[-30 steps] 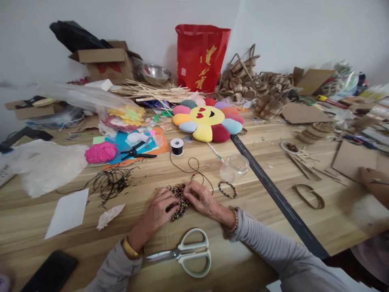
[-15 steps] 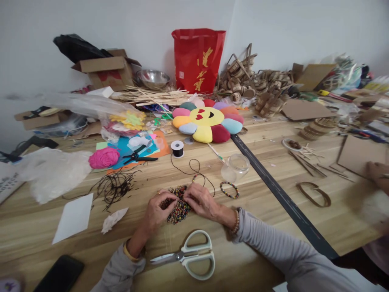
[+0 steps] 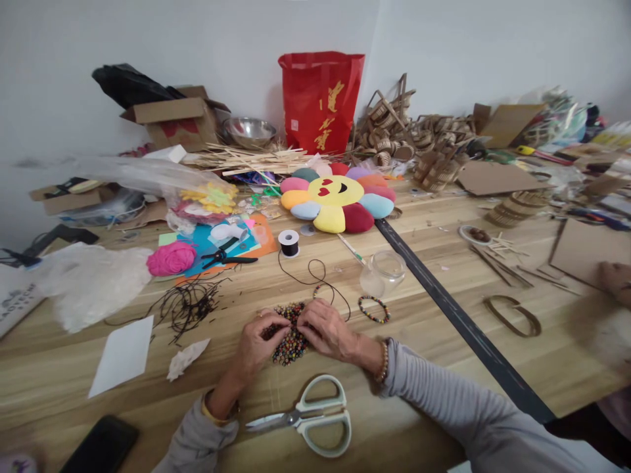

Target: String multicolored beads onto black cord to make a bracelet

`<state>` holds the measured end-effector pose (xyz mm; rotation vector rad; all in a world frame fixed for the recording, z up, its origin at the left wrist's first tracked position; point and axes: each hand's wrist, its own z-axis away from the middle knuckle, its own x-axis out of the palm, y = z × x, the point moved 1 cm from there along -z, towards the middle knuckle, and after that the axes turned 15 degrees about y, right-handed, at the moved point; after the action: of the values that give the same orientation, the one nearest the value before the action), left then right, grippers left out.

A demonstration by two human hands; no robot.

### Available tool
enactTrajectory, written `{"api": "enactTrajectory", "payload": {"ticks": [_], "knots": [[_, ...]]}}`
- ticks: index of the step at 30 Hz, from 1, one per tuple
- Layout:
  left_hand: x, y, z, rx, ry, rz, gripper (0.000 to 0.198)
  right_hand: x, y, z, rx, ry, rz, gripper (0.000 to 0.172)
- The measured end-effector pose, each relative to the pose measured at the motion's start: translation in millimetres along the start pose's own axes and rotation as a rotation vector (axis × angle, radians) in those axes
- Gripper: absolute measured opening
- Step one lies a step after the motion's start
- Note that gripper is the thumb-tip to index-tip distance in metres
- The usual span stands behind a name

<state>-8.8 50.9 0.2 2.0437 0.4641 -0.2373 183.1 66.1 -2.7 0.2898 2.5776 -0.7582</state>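
Note:
A pile of small multicoloured beads (image 3: 290, 351) lies on the wooden table between my hands. Over its left side, my left hand (image 3: 259, 338) is pinched; what sits between its fingertips is too small to make out. My right hand (image 3: 328, 330) pinches at the pile's right side, with the end of a black cord (image 3: 311, 266) running in behind its fingers. A few beads are strung on this cord just beyond my knuckles. The cord comes from a spool (image 3: 288, 243) farther back. To the right of my right hand rests a finished-looking beaded bracelet (image 3: 373, 309).
White-handled scissors (image 3: 323, 415) lie near me, blades pointing left. A glass jar (image 3: 383, 272) stands beyond the bracelet. Black cord scraps (image 3: 190, 305), white paper (image 3: 122, 358) and a phone (image 3: 101, 445) are at left. Another person's hand (image 3: 616, 282) is at the right edge.
The whole view has shifted slightly. My hands stay pinched over the bead pile, with almost no visible movement.

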Motion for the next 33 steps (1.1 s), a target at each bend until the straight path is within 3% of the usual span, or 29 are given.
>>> {"api": "enactTrajectory", "payload": {"ticks": [33], "knots": [[1.0, 2.6, 0.0, 0.053, -0.028, 0.000, 0.006, 2.4, 1.6, 0.7, -0.036, -0.017, 0.038, 0.012]]}}
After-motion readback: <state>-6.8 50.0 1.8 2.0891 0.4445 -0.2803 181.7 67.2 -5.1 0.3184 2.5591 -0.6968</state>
